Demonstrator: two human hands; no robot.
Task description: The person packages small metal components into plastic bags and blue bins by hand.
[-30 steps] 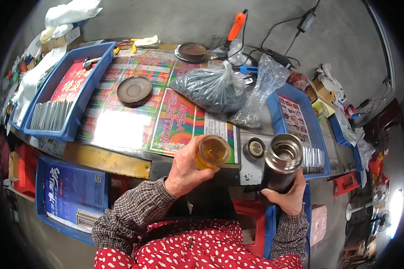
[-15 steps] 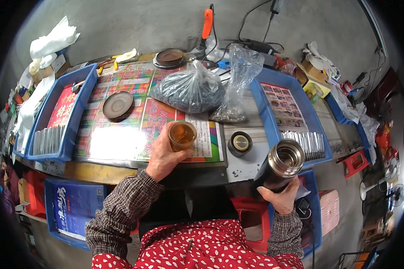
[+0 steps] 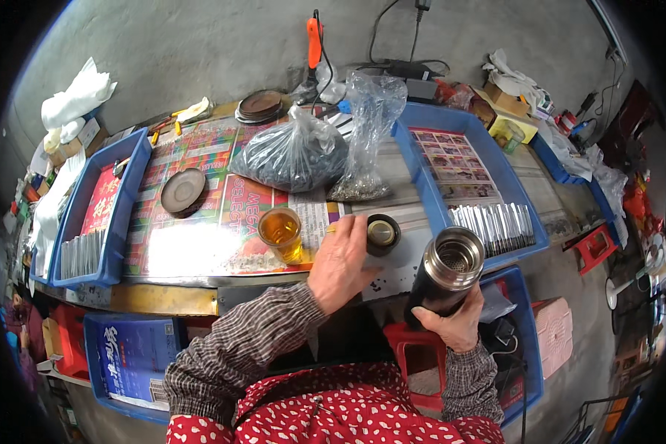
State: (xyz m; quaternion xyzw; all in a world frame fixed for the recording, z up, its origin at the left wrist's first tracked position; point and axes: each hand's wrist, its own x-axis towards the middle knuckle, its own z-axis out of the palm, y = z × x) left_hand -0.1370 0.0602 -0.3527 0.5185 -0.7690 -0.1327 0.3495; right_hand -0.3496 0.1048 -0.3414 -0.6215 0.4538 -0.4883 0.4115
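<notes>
My right hand [image 3: 455, 318] is wrapped round a dark thermos flask [image 3: 451, 266] with a steel rim. Its mouth is uncapped, and a strainer shows inside. On the table stands a clear cup [image 3: 281, 233] of amber liquid, apart from both hands. My left hand [image 3: 340, 263] has its fingers stretched out beside the black flask lid [image 3: 382, 234], which rests on the tabletop. The fingertips are at the lid's left side; whether they touch it I cannot tell.
Behind the cup sit a tied plastic bag of dark pieces [image 3: 292, 159] and a smaller clear bag [image 3: 362, 177]. Blue trays with thin metal strips flank the work area, left [image 3: 137, 214] and right [image 3: 422, 174]. A round brown dish [image 3: 183, 191] lies at the left.
My left hand has let go of the cup, which now stands on the table, and has moved right to the lid. The right hand still holds the flask.
</notes>
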